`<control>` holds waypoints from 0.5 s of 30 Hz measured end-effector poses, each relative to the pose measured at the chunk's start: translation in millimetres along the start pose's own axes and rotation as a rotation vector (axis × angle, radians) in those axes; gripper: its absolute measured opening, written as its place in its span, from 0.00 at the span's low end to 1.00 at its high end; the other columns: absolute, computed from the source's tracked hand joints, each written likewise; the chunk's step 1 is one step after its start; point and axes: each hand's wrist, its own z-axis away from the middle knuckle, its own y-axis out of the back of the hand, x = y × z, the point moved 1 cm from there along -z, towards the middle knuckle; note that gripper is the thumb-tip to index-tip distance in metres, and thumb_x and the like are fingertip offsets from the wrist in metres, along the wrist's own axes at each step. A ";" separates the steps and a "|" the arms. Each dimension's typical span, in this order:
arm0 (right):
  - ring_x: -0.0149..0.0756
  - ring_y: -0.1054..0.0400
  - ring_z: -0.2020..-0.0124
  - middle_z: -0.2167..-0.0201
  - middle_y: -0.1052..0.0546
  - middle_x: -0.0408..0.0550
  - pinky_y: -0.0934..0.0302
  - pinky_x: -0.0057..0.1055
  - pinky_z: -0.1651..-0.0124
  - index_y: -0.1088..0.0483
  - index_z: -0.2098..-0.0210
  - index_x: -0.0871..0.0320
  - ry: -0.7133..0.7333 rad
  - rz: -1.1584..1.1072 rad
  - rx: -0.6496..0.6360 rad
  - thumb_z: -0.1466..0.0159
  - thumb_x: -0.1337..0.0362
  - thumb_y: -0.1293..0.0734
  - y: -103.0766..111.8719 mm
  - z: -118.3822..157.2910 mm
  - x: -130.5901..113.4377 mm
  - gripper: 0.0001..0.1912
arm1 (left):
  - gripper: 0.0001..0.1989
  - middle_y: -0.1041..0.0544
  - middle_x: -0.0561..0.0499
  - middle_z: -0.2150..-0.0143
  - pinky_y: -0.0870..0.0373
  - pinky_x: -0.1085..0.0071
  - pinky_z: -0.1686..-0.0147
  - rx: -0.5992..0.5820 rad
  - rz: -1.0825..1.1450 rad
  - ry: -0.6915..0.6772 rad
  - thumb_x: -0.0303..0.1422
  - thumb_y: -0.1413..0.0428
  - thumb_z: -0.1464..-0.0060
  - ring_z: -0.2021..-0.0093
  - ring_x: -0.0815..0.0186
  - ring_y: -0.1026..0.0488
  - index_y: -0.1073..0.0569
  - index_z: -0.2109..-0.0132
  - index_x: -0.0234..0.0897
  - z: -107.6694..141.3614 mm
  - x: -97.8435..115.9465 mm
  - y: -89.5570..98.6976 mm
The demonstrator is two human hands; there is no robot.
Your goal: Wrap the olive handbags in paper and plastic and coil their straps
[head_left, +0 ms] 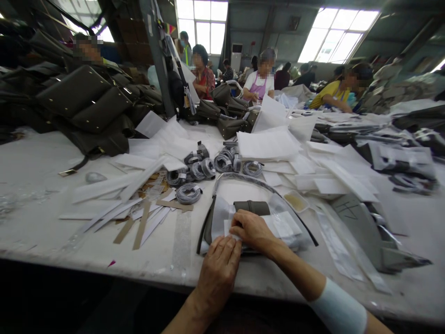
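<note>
A dark olive handbag (251, 207) lies on the table in front of me, partly covered by white packing sheet (283, 225). Its long handle (243, 177), wrapped in clear film over part of its length, arches away behind it. My right hand (253, 231) has its fingers curled and pinched on the white sheet over the bag's front. Just left of it, my left hand (219, 265) lies with fingers stretched out flat against the bag's near edge. The fingertips of both hands are close together, and what lies beneath them is hidden.
Behind the bag sit several coiled grey straps (203, 168) and stacked white sheets (267, 144). Cardboard and paper strips (142, 225) lie left. A small tray (296, 202) and a grey folded piece (361, 227) are right. Dark bags (83, 95) pile far left; people work behind.
</note>
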 end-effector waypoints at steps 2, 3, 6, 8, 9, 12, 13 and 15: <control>0.32 0.33 0.67 0.69 0.26 0.43 0.46 0.27 0.65 0.27 0.70 0.57 -0.013 0.005 0.024 0.40 0.67 0.31 -1.3 -2.5 -0.1 0.02 | 0.18 0.22 0.44 0.51 0.34 0.59 0.42 -0.002 -0.005 0.010 0.19 0.54 0.39 0.47 0.60 0.27 0.29 0.45 0.29 2.8 0.2 -3.5; 0.32 0.33 0.67 0.69 0.26 0.43 0.46 0.27 0.65 0.27 0.70 0.57 -0.012 -0.008 0.053 0.41 0.67 0.30 -1.4 -3.5 0.1 0.02 | 0.17 0.22 0.44 0.51 0.34 0.59 0.42 0.000 -0.007 0.014 0.19 0.54 0.39 0.47 0.59 0.27 0.28 0.45 0.29 3.6 0.0 -4.7; 0.32 0.32 0.68 0.69 0.25 0.43 0.42 0.27 0.63 0.27 0.70 0.57 0.027 -0.182 0.203 0.41 0.67 0.30 6.6 -0.1 3.9 0.02 | 0.17 0.22 0.44 0.51 0.34 0.59 0.42 0.008 -0.007 0.020 0.20 0.53 0.39 0.47 0.59 0.27 0.29 0.45 0.30 4.3 -0.5 -5.8; 0.32 0.31 0.68 0.70 0.24 0.43 0.40 0.27 0.62 0.26 0.69 0.57 0.029 -0.354 0.336 0.39 0.63 0.31 22.2 11.4 13.5 0.04 | 0.17 0.22 0.45 0.52 0.35 0.59 0.41 0.002 0.000 0.032 0.20 0.52 0.39 0.47 0.60 0.28 0.29 0.45 0.32 3.7 -0.5 -5.2; 0.33 0.31 0.68 0.70 0.23 0.44 0.39 0.28 0.62 0.26 0.68 0.57 0.002 -0.424 0.406 0.39 0.60 0.31 33.3 20.7 22.1 0.07 | 0.17 0.22 0.46 0.52 0.36 0.60 0.41 -0.006 0.004 0.041 0.20 0.52 0.39 0.46 0.61 0.28 0.29 0.45 0.33 3.2 -0.4 -4.8; 0.36 0.30 0.67 0.69 0.22 0.46 0.37 0.30 0.61 0.25 0.65 0.57 -0.162 -0.486 0.623 0.41 0.50 0.31 76.1 60.7 65.7 0.16 | 0.16 0.22 0.47 0.52 0.37 0.61 0.40 -0.018 0.008 0.054 0.21 0.52 0.38 0.47 0.63 0.28 0.28 0.46 0.34 1.0 -0.1 -3.4; 0.38 0.29 0.67 0.68 0.22 0.47 0.36 0.31 0.61 0.25 0.64 0.58 -0.235 -0.457 0.692 0.42 0.48 0.31 91.8 77.0 85.3 0.18 | 0.16 0.22 0.47 0.52 0.37 0.62 0.40 -0.009 0.004 0.049 0.21 0.52 0.38 0.47 0.63 0.28 0.28 0.46 0.35 0.6 -0.3 -2.7; 0.40 0.29 0.67 0.68 0.21 0.48 0.37 0.33 0.61 0.24 0.65 0.57 -0.404 -0.316 0.830 0.45 0.47 0.31 122.1 112.0 127.9 0.20 | 0.16 0.22 0.47 0.52 0.36 0.63 0.41 0.003 -0.017 0.020 0.22 0.52 0.37 0.47 0.63 0.27 0.28 0.46 0.35 1.2 -2.4 -1.5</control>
